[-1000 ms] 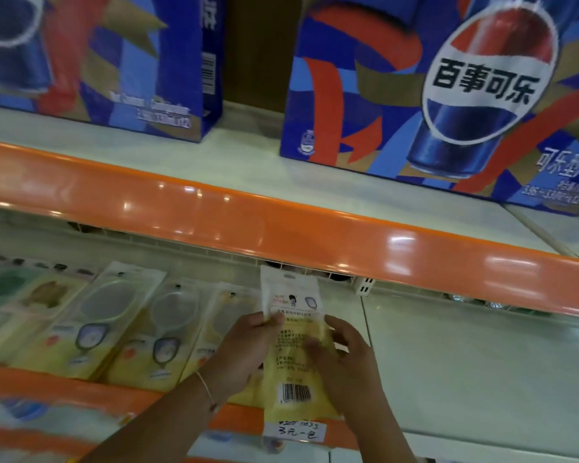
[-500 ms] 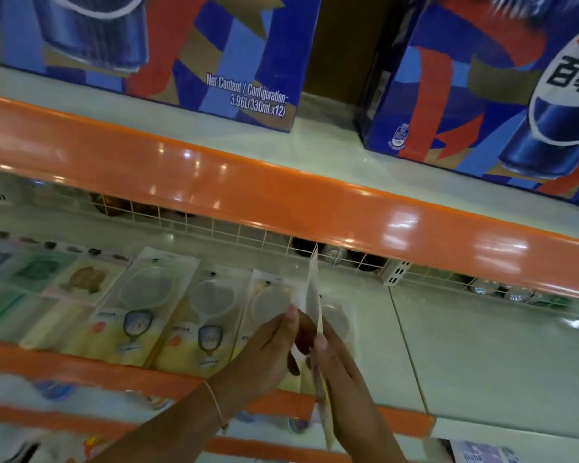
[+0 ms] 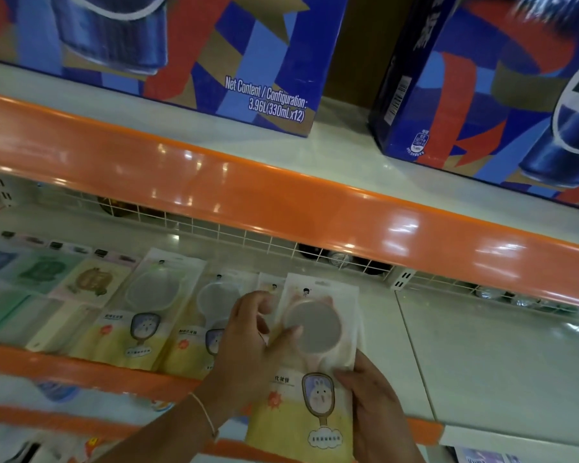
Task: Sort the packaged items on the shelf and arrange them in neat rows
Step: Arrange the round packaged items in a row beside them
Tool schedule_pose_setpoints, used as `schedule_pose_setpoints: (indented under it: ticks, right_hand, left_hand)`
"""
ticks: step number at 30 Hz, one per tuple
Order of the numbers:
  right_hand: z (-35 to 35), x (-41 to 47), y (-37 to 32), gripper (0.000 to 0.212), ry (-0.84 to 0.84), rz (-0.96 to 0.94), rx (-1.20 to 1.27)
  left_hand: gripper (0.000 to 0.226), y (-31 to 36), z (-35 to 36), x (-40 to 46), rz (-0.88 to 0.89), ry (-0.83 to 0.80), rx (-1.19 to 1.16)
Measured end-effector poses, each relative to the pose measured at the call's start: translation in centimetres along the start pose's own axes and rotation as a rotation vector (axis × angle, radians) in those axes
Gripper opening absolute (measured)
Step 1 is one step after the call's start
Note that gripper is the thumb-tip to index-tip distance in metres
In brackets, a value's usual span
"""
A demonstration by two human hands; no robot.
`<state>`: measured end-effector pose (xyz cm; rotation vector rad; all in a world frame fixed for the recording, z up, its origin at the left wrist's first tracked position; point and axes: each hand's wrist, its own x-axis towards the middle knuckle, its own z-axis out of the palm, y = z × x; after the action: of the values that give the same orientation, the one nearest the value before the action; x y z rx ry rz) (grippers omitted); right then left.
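Both hands hold one packaged hand mirror point(image 3: 316, 359), a white and yellow pouch with a round mirror and a rabbit picture, face up over the shelf's front edge. My left hand point(image 3: 248, 349) grips its left side, thumb on the mirror. My right hand point(image 3: 375, 409) holds its lower right edge. To the left lies a row of like mirror packages point(image 3: 147, 305) flat on the white shelf point(image 3: 482, 355), one partly hidden under my left hand. Further left are green and beige packaged items point(image 3: 41, 272).
An orange shelf lip point(image 3: 281, 208) overhangs the packages, with a wire grid point(image 3: 248, 235) at the back. Large blue cola cartons point(image 3: 188, 51) stand on the upper shelf. The white shelf board stretches on to the right of the held package.
The package was turned from back side up, through edge-on, to front side up. The view has shifted left and closer.
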<state>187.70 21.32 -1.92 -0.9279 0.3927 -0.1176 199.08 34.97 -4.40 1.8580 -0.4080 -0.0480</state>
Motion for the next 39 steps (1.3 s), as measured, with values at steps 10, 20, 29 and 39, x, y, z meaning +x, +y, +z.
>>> schedule_pose_setpoints:
  ticks: [10, 20, 29, 39]
  right_hand:
    - [-0.4, 0.6, -0.3, 0.022, 0.182, -0.046, -0.186]
    - [-0.4, 1.1, -0.5, 0.033, 0.278, -0.037, -0.402]
    - [-2.0, 1.8, 0.2, 0.049, 0.176, -0.120, -0.614]
    - [-10.8, 5.4, -5.0, 0.028, 0.457, -0.191, -0.559]
  left_hand:
    - [0.024, -0.2, 0.1, 0.5, -0.501, -0.256, -0.535]
    - [0.031, 0.5, -0.1, 0.0, -0.369, -0.306, -0.323]
    - [0.045, -0.4, 1.1, 0.9, -0.252, -0.313, -0.061]
    - [0.042, -6.8, 1.0, 0.6, 0.496, -0.156, 0.614]
